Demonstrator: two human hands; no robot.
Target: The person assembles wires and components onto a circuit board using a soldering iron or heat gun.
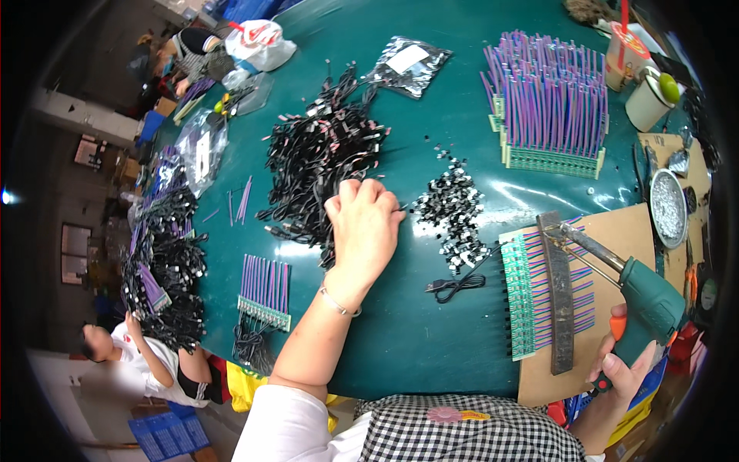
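Note:
My left hand (363, 223) reaches over the near right edge of a heap of black cables (323, 146), fingers curled down; what they hold is hidden, though a small dark tip shows beside them. Low on the right, my right hand (625, 379) is wrapped round the green handle of a soldering gun (648, 296). Its metal tip points left, over a dark bar (559, 308) lying across purple wires. Those wires run from a strip of green circuit boards (519, 300) on a brown board (616, 331). One coiled black cable (458, 286) lies just left of the strip.
Small black-and-white parts (453, 208) lie piled mid-table. Purple-wired boards (550, 108) stand far right, near a cup (625, 58) and metal bowl (668, 208). A wired board (264, 296) and more cables (165, 262) lie left. Two people (150, 358) sit along the left side.

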